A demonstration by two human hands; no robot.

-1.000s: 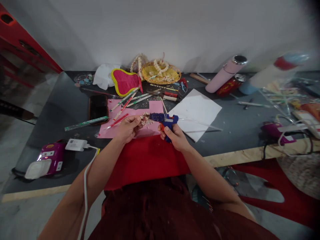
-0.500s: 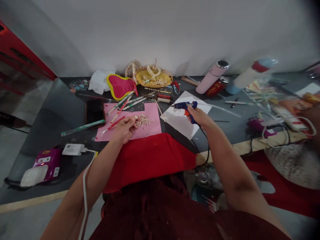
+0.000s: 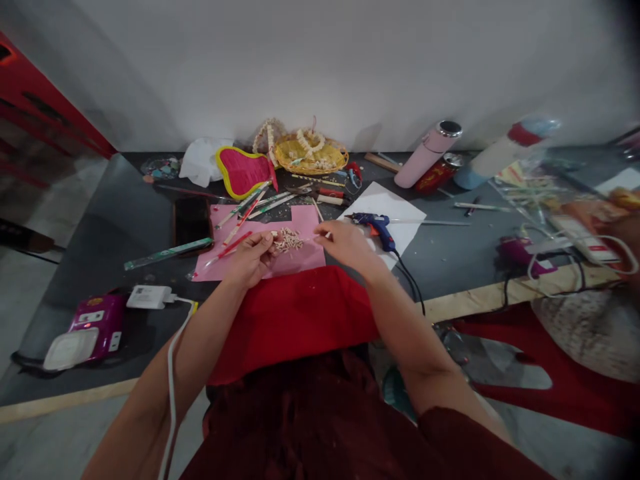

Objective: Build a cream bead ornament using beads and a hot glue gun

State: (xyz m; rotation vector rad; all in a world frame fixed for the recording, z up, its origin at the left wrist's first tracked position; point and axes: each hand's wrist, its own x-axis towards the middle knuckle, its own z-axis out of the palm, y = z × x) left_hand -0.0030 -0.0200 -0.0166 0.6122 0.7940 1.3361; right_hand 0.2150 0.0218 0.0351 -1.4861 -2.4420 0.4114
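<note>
My left hand is closed in a pinch on a small cream-coloured piece, at the left side of a pile of short cream pieces. The pile lies on a pink sheet. My right hand hovers just right of the pile, fingers bent and slightly apart, with nothing visible in them. Right of that hand, a blue glue gun with a clear glue stick lies on a white sheet.
Behind are a yellow basket, a pink yellow-edged shape, pliers and wrapped sticks. A phone and purple socket block stand left. A pink flask and red can stand right. Another person's arm shows far right.
My right hand has let go of the glue gun, leaving it on the white sheet, and moved left to the pile. My left hand keeps its pinch almost in place.
</note>
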